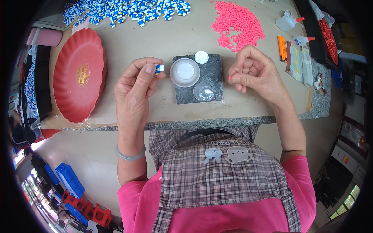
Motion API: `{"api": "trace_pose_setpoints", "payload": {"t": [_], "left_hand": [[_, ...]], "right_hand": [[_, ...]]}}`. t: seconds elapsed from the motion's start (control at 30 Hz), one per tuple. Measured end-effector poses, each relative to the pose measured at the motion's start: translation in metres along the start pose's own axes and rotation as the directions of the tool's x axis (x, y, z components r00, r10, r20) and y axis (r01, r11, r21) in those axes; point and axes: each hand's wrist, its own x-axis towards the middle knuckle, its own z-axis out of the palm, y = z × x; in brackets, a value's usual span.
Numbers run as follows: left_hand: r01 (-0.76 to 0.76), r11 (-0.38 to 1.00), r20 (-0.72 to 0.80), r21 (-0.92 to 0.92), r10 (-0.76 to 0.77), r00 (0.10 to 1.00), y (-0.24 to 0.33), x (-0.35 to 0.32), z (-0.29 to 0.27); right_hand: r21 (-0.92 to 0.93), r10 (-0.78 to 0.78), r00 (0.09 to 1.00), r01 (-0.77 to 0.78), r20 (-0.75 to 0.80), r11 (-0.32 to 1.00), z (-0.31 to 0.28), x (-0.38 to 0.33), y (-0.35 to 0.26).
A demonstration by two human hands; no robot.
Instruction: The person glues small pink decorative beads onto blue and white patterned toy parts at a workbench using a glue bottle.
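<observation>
My left hand [138, 83] pinches a small blue and white piece [159, 68] between thumb and forefinger, just left of a white round dish [185, 72]. My right hand [254, 72] is curled, holding a tiny pink piece [230, 78] at its fingertips, to the right of the dish. The dish stands on a dark stone slab [214, 68] with a small clear cup [203, 91] and a white round lid [201, 57]. A heap of blue and white pieces [124, 9] lies at the far edge, and a heap of pink pieces [237, 24] lies far right of centre.
A red scalloped plate [79, 75] lies at the left of the table. Two glue bottles [289, 21] with red tips, an orange box [282, 47] and a plastic bag [299, 60] lie at the right. A red tray [329, 39] is at the far right. Blue crates [70, 180] stand on the floor.
</observation>
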Motion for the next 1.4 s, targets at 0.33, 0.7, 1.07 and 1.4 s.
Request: {"api": "trace_pose_setpoints", "payload": {"t": [0.33, 0.7, 1.07, 1.4], "left_hand": [[0.055, 0.991, 0.116, -0.119, -0.041, 0.992, 0.002, -0.019, 0.008], [0.012, 0.996, 0.173, 0.090, -0.027, 0.984, 0.010, -0.033, 0.015], [-0.210, 0.927, 0.303, 0.309, 0.113, 0.946, 0.005, -0.036, 0.023], [-0.350, 0.857, 0.329, 0.378, 0.229, 0.916, 0.002, -0.036, 0.037]], "right_hand": [[0.069, 0.168, 0.975, -0.180, 0.147, 0.981, 0.014, 0.002, -0.009], [-0.088, 0.208, 0.970, -0.197, 0.125, 0.976, 0.029, 0.004, -0.019], [-0.171, 0.159, 0.984, -0.144, 0.076, 0.975, 0.035, -0.003, -0.029], [0.012, -0.015, 0.999, 0.014, 0.051, 1.000, 0.047, -0.008, -0.031]]}}
